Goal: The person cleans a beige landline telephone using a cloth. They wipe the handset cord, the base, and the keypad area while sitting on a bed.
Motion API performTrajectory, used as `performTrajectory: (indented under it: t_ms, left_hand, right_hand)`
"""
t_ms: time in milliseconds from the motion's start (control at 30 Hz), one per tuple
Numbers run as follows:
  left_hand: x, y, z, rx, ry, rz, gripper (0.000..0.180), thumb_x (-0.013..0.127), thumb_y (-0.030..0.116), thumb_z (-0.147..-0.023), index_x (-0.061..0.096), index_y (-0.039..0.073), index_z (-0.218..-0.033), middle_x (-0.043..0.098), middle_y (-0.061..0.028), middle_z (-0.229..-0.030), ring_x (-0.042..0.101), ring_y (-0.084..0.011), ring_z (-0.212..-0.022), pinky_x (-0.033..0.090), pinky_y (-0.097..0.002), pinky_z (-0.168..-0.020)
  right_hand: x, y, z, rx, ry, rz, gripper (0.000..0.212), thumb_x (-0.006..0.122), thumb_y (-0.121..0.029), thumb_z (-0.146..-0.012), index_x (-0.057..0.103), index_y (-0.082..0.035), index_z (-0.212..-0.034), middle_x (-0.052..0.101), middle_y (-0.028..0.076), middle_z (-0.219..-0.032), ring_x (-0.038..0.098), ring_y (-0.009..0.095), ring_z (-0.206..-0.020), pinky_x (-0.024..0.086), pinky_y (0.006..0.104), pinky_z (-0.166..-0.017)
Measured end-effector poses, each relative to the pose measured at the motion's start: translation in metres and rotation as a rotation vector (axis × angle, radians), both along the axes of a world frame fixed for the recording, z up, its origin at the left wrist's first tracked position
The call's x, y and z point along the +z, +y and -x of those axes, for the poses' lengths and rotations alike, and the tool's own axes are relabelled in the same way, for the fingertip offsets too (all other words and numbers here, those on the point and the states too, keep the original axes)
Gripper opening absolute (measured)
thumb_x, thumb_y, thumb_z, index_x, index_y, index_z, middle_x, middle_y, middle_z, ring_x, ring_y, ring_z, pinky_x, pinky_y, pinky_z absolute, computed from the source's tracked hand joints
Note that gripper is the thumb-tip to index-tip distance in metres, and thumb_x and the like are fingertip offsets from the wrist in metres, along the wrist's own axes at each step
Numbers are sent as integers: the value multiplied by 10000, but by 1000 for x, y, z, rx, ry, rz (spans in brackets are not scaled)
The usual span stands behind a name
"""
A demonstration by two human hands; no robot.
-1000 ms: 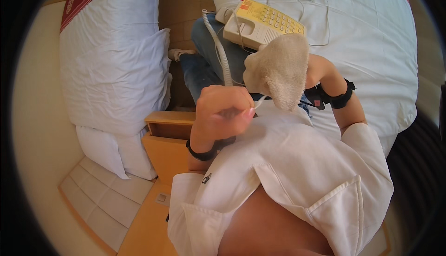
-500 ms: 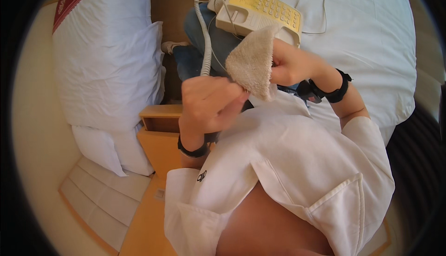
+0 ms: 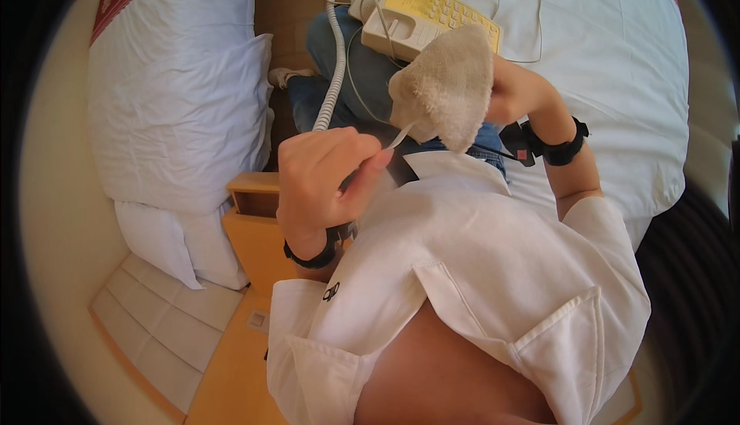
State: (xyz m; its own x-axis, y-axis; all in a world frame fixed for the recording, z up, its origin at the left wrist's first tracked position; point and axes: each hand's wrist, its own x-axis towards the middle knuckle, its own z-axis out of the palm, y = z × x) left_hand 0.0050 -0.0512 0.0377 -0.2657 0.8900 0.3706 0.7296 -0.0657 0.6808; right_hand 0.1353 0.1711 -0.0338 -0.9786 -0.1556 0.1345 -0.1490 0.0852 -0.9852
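My right hand (image 3: pixel 520 94) is closed on a folded beige cloth (image 3: pixel 447 90), whose near face bulges toward my left side. My left hand (image 3: pixel 331 178) is closed, with thumb and fingertips pinching a thin white cord (image 3: pixel 399 137). From those fingertips the cord runs into the cloth's lower left edge. A coiled white phone cord (image 3: pixel 333 78) drops from the telephone and passes behind my left hand; whether it joins the pinched length is hidden. Beyond the cloth sits a cream telephone (image 3: pixel 420 20) with a yellow keypad face, partly covered by the cloth.
Under the phone and cloth are my legs in blue jeans (image 3: pixel 354 63). A white-covered bed (image 3: pixel 609 63) lies on the right, a thin loose wire (image 3: pixel 537 40) on it. Stacked white pillows (image 3: pixel 185 101) fill the left. A wooden cabinet (image 3: pixel 254 232) stands beside my left forearm.
My hands have moved apart: the left toward the left, the right with the cloth slightly right and farther up. A short stretch of cord now shows between them.
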Motion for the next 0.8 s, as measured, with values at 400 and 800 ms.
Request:
performTrajectory:
  t_ms: [400, 800]
  left_hand:
    - [-17, 3, -17, 294, -565, 453, 119, 628, 111, -728, 622, 0, -686, 592, -123, -566, 566, -188, -477, 413, -266, -456]
    - [-42, 7, -3, 173, -1402, 407, 438, 452, 425, -909, 567, 3, -876, 522, -13, -577, 343, -19, -399, 217, -159, -373]
  right_hand:
    - [40, -42, 15, -175, 163, -402, 216, 632, -142, -730, 602, -60, -928, 608, 126, -869, 572, 321, -825, 456, 371, -722]
    - [28, -44, 14, -211, 226, -573, 276, 631, -168, -750, 598, -71, -1007, 614, 109, -940, 576, 312, -890, 457, 374, -776]
